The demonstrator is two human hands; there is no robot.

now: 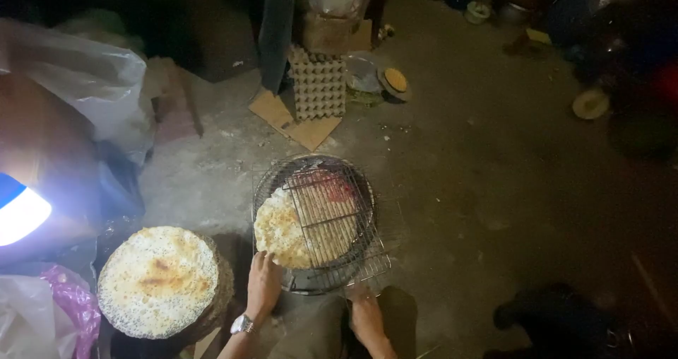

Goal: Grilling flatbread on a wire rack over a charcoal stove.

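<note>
A round charcoal grill (314, 281) glows red on the concrete floor. On it lies a wire grilling rack (332, 214) with a pale round rice cracker (279, 232) under its mesh. My left hand (263, 285), with a wristwatch, touches the cracker's near edge at the rack's left side. At the rack's near right corner, my right hand (366, 315) grips the wire frame. A stack of toasted, speckled crackers (159, 280) sits to the left of my left hand.
An egg carton (319, 85) and cardboard pieces (289, 122) lie beyond the grill. Plastic bags (85, 76) are piled at left, with a bright lamp (20, 214) at the left edge. Dark pots and bowls (590, 103) stand at the far right.
</note>
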